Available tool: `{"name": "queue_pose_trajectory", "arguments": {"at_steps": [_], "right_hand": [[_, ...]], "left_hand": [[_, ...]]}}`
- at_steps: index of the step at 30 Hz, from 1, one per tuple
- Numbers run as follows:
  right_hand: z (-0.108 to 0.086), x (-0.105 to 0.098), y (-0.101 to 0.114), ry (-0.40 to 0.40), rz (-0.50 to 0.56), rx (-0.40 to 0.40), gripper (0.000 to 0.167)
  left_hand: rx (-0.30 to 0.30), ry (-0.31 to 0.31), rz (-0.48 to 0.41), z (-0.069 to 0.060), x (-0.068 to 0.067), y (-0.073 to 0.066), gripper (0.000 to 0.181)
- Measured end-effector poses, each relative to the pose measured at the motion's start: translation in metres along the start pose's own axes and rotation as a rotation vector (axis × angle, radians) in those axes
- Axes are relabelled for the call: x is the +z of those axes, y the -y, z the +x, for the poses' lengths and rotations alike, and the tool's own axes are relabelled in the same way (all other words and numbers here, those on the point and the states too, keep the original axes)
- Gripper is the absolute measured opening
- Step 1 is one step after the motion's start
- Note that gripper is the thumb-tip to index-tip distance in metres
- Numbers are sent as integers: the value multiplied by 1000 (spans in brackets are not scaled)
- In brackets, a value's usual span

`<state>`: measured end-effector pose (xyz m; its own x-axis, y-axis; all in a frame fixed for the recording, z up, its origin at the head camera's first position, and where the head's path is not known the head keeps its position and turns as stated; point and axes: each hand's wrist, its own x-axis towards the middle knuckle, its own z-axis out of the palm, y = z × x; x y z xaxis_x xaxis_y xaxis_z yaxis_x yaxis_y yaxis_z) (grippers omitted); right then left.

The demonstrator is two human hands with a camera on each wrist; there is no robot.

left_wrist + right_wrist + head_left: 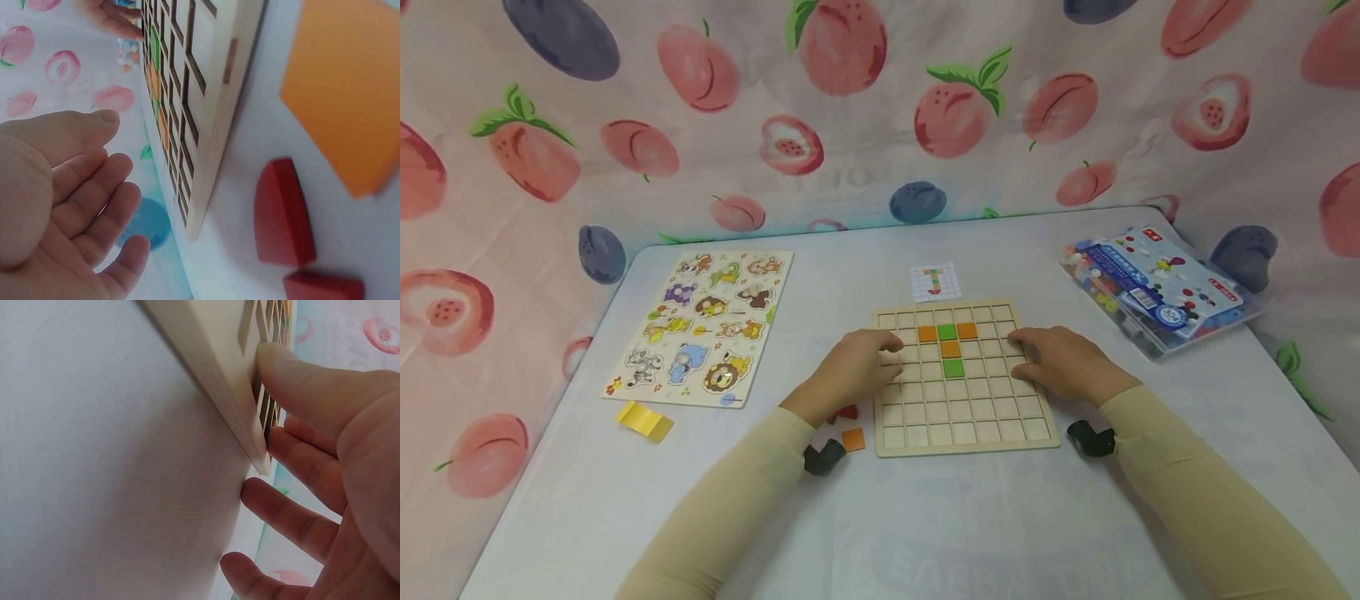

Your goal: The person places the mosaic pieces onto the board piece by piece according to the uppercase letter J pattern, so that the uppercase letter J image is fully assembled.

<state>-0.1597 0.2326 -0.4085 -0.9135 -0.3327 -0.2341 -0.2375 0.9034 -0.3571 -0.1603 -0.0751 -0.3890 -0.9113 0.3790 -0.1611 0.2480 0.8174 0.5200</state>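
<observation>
As we look over the white table (865,525), we list 1 wooden grid board (962,432), lying flat near the middle. Set in its cells we count 3 orange tiles (951,349) and 2 green tiles (952,368): 3 in a row (orange, green, orange), 2 running down below the middle. Left hand (857,367): at the board's left side, grip wide, fingers loosely bent, thumb apart from them. Right hand (1063,362): at the board's right edge, grip wide, thumb over the rim, fingers spread; whether the thumb presses, we cannot tell. Left of the board, we note 2 red pieces (282,215) and 1 loose orange tile (853,439). Just beyond the board, 1 small pattern card (936,282), its printed figure red at the foot. At left, 1 animal puzzle (695,330), with 1 folded yellow strip (645,422) near its lower corner. At right, 1 clear plastic box (1161,287) of coloured pieces. Behind the table, 1 cloth (865,167) printed with fruit.
</observation>
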Motion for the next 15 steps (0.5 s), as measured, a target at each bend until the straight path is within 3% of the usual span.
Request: {"name": "queue_pose_trajectory", "arguments": {"at_steps": [15], "right_hand": [[1,1,-1,0,1,2,58]], "left_hand": [[-33,-58,-43,-14,-10,20,32]]}}
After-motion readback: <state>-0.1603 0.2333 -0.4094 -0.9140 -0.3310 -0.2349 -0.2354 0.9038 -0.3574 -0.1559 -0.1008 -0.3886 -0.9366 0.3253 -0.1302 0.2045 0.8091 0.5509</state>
